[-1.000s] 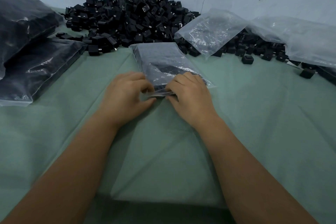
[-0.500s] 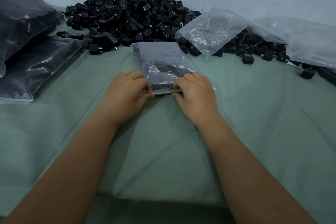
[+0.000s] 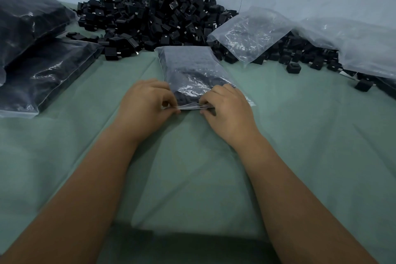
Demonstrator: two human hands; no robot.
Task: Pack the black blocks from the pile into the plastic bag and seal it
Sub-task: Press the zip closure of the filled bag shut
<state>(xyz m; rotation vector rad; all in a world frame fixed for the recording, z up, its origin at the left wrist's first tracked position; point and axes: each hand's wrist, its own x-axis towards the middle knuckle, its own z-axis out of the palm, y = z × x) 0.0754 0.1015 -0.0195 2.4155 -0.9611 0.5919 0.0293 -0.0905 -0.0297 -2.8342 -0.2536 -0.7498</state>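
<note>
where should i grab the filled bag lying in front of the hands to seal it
Grip the flat strip at the near open end of the plastic bag, from the person's side. It lies lengthwise with the blocks bulging farther in; only that edge is thin enough to pinch, where the left hand and right hand hold it.

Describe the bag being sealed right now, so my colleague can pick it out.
On the green cloth, in front of the pile of black blocks, lies a small clear bag filled with blocks. Unlike the other bags, its near edge is pinched by the left hand and right hand.
</note>
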